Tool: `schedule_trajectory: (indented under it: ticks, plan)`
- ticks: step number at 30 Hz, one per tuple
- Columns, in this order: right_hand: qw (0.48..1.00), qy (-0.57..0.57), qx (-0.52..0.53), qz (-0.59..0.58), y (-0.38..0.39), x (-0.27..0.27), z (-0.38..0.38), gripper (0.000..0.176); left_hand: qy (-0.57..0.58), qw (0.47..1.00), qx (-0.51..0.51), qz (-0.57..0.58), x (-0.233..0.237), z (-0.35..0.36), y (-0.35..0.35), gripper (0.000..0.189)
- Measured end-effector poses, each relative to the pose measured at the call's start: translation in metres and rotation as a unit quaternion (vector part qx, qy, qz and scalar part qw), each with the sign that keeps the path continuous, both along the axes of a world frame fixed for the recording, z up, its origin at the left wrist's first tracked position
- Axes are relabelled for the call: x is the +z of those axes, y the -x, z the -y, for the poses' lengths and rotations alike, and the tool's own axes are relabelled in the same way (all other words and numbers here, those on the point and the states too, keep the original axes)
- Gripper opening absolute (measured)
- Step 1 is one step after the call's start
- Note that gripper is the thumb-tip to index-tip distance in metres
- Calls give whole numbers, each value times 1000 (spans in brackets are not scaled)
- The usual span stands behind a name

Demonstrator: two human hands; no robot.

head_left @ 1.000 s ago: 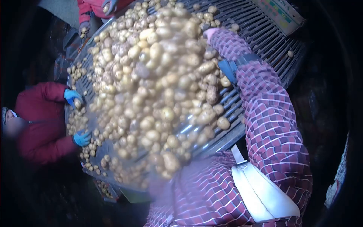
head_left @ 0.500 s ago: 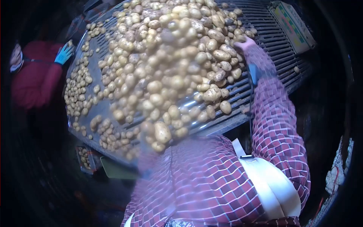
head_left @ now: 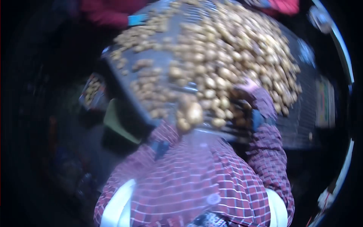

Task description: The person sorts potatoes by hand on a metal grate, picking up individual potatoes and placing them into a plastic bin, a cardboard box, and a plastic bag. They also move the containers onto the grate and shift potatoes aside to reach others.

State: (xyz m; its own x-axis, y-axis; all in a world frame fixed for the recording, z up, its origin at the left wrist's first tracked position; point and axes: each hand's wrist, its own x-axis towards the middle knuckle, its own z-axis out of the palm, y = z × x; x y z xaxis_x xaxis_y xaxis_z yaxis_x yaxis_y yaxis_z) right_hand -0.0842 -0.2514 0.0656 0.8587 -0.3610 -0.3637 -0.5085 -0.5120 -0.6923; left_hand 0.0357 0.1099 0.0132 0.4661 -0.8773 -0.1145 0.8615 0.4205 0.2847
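A large heap of potatoes (head_left: pixel 223 56) lies on a slatted table (head_left: pixel 298 125). My right hand (head_left: pixel 247 86) is at the near right part of the heap, touching potatoes; motion blur smears its fingers, so I cannot see whether they grip one. My left forearm, in a checked sleeve (head_left: pixel 164 134), reaches to the table's near edge beside a smaller group of potatoes (head_left: pixel 149 89). The left hand itself is hidden or lost in blur. A few bigger potatoes (head_left: pixel 194 113) sit close in front of my body.
A co-worker's teal-gloved hand (head_left: pixel 137 19) is at the far left edge, and another person's red sleeve (head_left: pixel 285 5) shows at the far side. A crate of potatoes (head_left: pixel 92 90) and a green panel (head_left: pixel 118 123) are at left. A printed carton (head_left: pixel 325 102) stands at right.
The view has swung, shifting the table rightward. My right hand, earlier at the heap's right edge, is now closer to my body among potatoes. My left forearm has become clearly visible.
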Motion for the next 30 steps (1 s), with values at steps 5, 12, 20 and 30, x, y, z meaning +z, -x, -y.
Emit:
schedule_trajectory:
  ticks: [5,12,20,30]
  plan:
    - [991,35,-129,-10,40,15,-28,66,161,973,159,53,15,-61,-18,34]
    - [891,-287,-310,168,-9,63,-146,70,419,857,292,67,15,-123,-59,34]
    - [752,-656,-44,-36,-225,24,-344,74,451,852,-5,-264,-50,-285,-126,37]
    - [936,70,332,89,-507,-58,-504,49,117,897,330,-269,-39,-365,-86,39]
